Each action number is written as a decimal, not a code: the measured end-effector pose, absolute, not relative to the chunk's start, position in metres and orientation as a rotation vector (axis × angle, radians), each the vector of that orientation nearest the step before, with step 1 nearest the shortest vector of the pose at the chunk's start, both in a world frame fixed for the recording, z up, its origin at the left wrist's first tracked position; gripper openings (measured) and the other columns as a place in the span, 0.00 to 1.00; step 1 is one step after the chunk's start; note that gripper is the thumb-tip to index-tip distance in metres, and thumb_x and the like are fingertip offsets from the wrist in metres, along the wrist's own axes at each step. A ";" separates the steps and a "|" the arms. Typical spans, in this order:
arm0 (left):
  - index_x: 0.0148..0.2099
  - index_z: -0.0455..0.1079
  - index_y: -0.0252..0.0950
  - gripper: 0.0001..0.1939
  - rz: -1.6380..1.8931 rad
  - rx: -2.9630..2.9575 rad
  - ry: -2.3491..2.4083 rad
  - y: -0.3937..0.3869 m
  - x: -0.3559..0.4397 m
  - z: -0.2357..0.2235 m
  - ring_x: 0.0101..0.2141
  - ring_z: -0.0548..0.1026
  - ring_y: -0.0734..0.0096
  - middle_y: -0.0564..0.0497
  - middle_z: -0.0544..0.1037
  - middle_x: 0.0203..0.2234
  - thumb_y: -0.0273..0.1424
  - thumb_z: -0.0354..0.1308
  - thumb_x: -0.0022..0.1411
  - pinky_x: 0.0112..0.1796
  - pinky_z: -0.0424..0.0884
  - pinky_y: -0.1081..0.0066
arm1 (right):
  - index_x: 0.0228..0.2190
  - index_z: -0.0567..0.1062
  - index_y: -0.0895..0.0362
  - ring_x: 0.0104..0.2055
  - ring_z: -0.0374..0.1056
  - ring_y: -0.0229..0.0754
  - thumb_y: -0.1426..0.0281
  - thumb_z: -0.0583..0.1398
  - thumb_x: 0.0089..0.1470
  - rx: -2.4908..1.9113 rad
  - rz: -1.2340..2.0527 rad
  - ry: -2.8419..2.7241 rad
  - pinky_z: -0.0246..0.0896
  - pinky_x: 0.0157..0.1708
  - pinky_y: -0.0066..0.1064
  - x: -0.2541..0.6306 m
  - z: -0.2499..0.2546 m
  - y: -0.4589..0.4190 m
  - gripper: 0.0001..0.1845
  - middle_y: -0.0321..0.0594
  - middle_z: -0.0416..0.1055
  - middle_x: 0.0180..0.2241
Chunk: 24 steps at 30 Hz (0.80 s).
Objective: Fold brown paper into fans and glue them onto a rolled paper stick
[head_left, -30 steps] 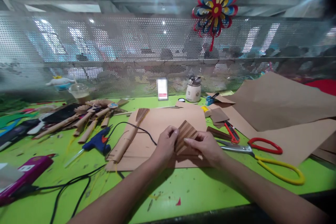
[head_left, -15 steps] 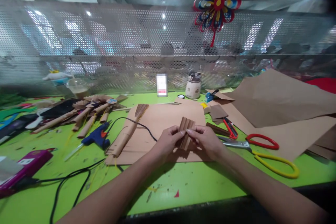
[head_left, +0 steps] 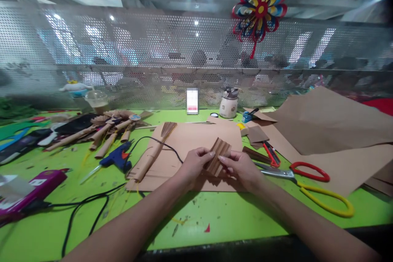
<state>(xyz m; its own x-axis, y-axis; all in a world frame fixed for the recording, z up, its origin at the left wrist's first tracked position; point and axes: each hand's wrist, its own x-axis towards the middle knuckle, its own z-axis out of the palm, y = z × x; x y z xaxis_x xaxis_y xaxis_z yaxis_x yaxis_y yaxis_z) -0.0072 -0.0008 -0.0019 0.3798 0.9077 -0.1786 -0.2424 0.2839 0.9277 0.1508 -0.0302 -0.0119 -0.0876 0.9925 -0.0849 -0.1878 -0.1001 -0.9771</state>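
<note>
Between my two hands is a small pleated piece of brown paper [head_left: 218, 153], its folds running lengthwise and slightly tilted. My left hand [head_left: 196, 164] pinches its left edge, thumb on top. On the other edge my right hand [head_left: 242, 168] grips it with thumb and fingers; some fingertips are hidden behind the paper. Beneath them lies a large sheet of brown paper [head_left: 187, 143]. A rolled paper stick with a fanned pleated end [head_left: 150, 159] rests on that sheet's left side.
Scissors [head_left: 294, 174] and a red utility knife [head_left: 272, 154] lie right of my hands. A blue glue gun [head_left: 115, 159] with a black cord is on the left, near several paper rolls [head_left: 104, 133]. A white bottle [head_left: 229, 104] stands at the back, before a perforated screen [head_left: 147, 45].
The pleated paper has tilted to the right and its folds look more spread. Both hands keep their hold. The whole view has shifted slightly.
</note>
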 end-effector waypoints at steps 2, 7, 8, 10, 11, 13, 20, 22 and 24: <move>0.31 0.67 0.32 0.15 0.921 0.994 0.842 0.000 -0.007 -0.002 0.22 0.75 0.63 0.49 0.75 0.22 0.36 0.67 0.48 0.25 0.74 0.60 | 0.30 0.76 0.63 0.21 0.61 0.32 0.63 0.69 0.42 -1.032 1.498 -1.064 0.54 0.21 0.25 0.150 -0.015 -0.030 0.17 0.38 0.71 0.23; 0.29 0.68 0.32 0.15 1.036 1.065 0.876 0.003 -0.008 -0.006 0.24 0.73 0.70 0.51 0.74 0.23 0.36 0.68 0.45 0.29 0.72 0.67 | 0.31 0.77 0.63 0.20 0.63 0.33 0.64 0.69 0.42 -0.996 1.567 -1.057 0.54 0.20 0.25 0.149 -0.018 -0.030 0.16 0.41 0.74 0.24; 0.29 0.69 0.33 0.15 1.059 1.092 0.889 0.004 -0.008 -0.007 0.25 0.72 0.71 0.52 0.74 0.23 0.36 0.68 0.45 0.29 0.71 0.69 | 0.31 0.77 0.63 0.20 0.62 0.32 0.64 0.69 0.43 -1.005 1.563 -1.067 0.53 0.19 0.24 0.148 -0.018 -0.030 0.16 0.40 0.74 0.24; 0.30 0.69 0.33 0.14 1.090 1.132 0.915 0.006 -0.008 -0.009 0.26 0.71 0.73 0.53 0.73 0.24 0.36 0.68 0.46 0.29 0.69 0.71 | 0.31 0.78 0.62 0.19 0.61 0.31 0.64 0.68 0.43 -1.027 1.550 -1.087 0.53 0.20 0.24 0.148 -0.018 -0.031 0.15 0.40 0.74 0.24; 0.30 0.69 0.33 0.14 1.101 1.143 0.925 0.006 -0.008 -0.010 0.26 0.71 0.73 0.53 0.73 0.24 0.36 0.67 0.47 0.29 0.68 0.72 | 0.32 0.78 0.62 0.20 0.61 0.31 0.64 0.68 0.43 -1.037 1.548 -1.093 0.53 0.20 0.24 0.147 -0.018 -0.032 0.15 0.40 0.74 0.25; 0.30 0.67 0.34 0.14 1.124 1.157 0.941 0.007 -0.008 -0.011 0.26 0.70 0.74 0.55 0.71 0.24 0.36 0.67 0.47 0.29 0.67 0.73 | 0.32 0.78 0.62 0.20 0.62 0.31 0.64 0.68 0.43 -1.049 1.561 -1.096 0.54 0.21 0.25 0.147 -0.017 -0.033 0.15 0.40 0.74 0.26; 0.28 0.67 0.34 0.14 1.033 1.193 0.870 0.007 -0.010 -0.008 0.25 0.68 0.75 0.55 0.70 0.22 0.34 0.69 0.45 0.29 0.64 0.74 | 0.32 0.76 0.59 0.29 0.66 0.37 0.61 0.67 0.44 -1.060 1.266 -1.058 0.60 0.29 0.29 0.161 0.004 -0.029 0.16 0.38 0.73 0.29; 0.29 0.67 0.34 0.15 0.981 1.173 0.828 0.004 -0.008 -0.009 0.25 0.69 0.75 0.55 0.71 0.22 0.34 0.69 0.44 0.29 0.64 0.74 | 0.28 0.75 0.59 0.29 0.66 0.37 0.60 0.67 0.44 -1.070 1.217 -1.116 0.60 0.30 0.29 0.166 0.008 -0.027 0.15 0.37 0.72 0.27; 0.30 0.67 0.34 0.16 0.944 1.146 0.782 0.002 -0.006 -0.011 0.24 0.69 0.75 0.54 0.71 0.22 0.34 0.70 0.44 0.29 0.64 0.73 | 0.25 0.74 0.60 0.27 0.65 0.37 0.60 0.68 0.43 -1.082 1.256 -1.191 0.59 0.29 0.29 0.168 0.008 -0.026 0.15 0.36 0.71 0.25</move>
<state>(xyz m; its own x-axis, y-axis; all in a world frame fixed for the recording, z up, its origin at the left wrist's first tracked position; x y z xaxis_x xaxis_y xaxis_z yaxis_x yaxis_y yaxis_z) -0.0055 0.0017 -0.0112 0.4093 0.9116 -0.0383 -0.2065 0.1334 0.9693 0.1678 -0.0264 0.0083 -0.0454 0.9979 0.0461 -0.0988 0.0414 -0.9942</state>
